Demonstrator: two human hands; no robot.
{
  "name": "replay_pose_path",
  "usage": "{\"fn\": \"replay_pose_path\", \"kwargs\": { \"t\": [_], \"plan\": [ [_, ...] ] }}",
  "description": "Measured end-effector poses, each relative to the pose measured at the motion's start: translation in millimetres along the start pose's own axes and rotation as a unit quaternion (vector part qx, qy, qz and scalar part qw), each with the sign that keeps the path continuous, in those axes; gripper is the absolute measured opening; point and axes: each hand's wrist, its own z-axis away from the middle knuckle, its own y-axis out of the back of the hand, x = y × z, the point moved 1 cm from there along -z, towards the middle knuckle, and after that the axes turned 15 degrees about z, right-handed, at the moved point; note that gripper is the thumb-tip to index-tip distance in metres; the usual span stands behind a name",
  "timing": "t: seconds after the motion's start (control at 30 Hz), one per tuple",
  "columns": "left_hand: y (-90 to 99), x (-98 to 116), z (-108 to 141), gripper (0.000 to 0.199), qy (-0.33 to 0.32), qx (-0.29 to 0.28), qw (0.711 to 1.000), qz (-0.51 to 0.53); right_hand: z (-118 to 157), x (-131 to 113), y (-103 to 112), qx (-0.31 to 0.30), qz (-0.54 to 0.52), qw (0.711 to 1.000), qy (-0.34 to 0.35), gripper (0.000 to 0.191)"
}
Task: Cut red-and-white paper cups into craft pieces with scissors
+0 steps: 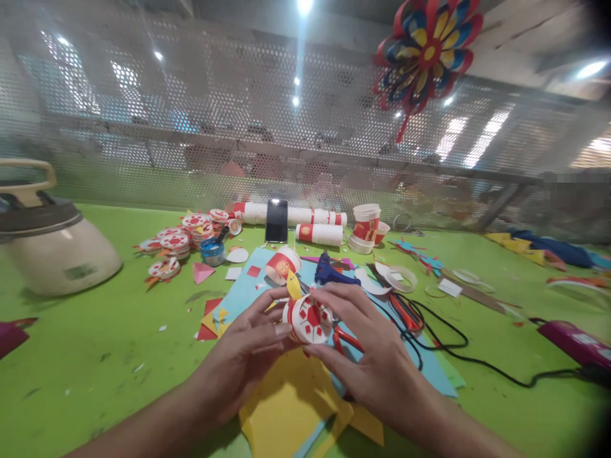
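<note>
Between my two hands is a small white paper cup piece point(312, 320) with red shapes on its round face and a yellow paper leaf shape point(294, 285) standing up at its upper left. My left hand point(252, 343) holds it from the left, with the thumb on its side. My right hand point(365, 337) grips its right edge, fingers at the top and thumb below. Just beyond lie a red and white paper cup point(282, 265) and a blue glue gun point(334, 272). Red-handled scissors point(347, 340) are partly hidden behind my right hand.
Yellow paper point(286, 407) and light blue sheets point(248, 280) lie on the green table point(95, 356). Several decorated discs point(174, 240) and a blue jar point(212, 252) are at the left. A phone point(277, 221) stands behind; a black cord point(482, 361) runs right.
</note>
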Motion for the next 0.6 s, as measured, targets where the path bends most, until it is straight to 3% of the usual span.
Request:
{"fn": "replay_pose_path", "kwargs": {
  "t": [0.6],
  "plan": [
    [2.4, -1.3, -0.9, 0.034, -0.036, -0.044, 0.998, -0.03, -1.6, 0.2, 0.6, -0.012, -0.048, 0.999, -0.022, 0.05]
  ]
}}
